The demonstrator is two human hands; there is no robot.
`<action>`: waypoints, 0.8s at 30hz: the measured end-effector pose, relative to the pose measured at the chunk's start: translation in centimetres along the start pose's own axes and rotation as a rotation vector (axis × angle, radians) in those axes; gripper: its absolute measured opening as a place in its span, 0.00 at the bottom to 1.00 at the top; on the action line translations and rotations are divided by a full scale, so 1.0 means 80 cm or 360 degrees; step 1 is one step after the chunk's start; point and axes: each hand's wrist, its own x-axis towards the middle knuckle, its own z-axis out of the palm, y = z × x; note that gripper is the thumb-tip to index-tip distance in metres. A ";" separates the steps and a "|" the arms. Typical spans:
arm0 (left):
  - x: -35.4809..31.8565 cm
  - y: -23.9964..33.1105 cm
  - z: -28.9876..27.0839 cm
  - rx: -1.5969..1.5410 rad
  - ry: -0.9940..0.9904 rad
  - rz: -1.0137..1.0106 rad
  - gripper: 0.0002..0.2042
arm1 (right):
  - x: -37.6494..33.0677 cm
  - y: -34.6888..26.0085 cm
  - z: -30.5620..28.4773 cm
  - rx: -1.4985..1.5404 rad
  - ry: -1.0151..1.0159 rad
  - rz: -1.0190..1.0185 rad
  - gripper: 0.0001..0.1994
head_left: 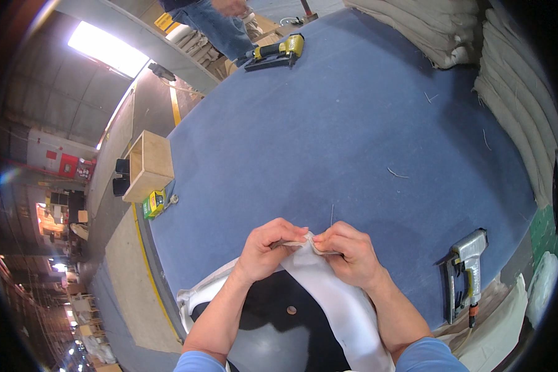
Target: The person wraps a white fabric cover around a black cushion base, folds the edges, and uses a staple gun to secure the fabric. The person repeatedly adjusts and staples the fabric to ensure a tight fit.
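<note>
Near the table's front edge lies a black panel [273, 310] with a small round hole, with white padding [338, 304] around its rim. A pale fabric edge [308, 243] is bunched up at the far side of the padding. My left hand [263, 250] pinches this fabric from the left, and my right hand [351, 253] pinches it from the right, their fingertips almost touching. Both thumbs press on the fold. To the right of my right forearm rests a silver staple gun [470, 266], which neither hand touches.
Blue cloth covers the table [328, 130], with loose threads [398, 174] on it. A yellow-black staple gun [279, 51] lies at the far edge. Folded fabric stacks [514, 93] stand right. A wooden box [152, 164] and a green-yellow carton [155, 203] sit left. Another person's leg [214, 28] shows beyond.
</note>
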 end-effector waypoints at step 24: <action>-0.017 0.004 0.022 0.0277 0.0216 0.0144 0.08 | -0.001 -0.006 0.000 -0.0059 -0.0061 0.0131 0.11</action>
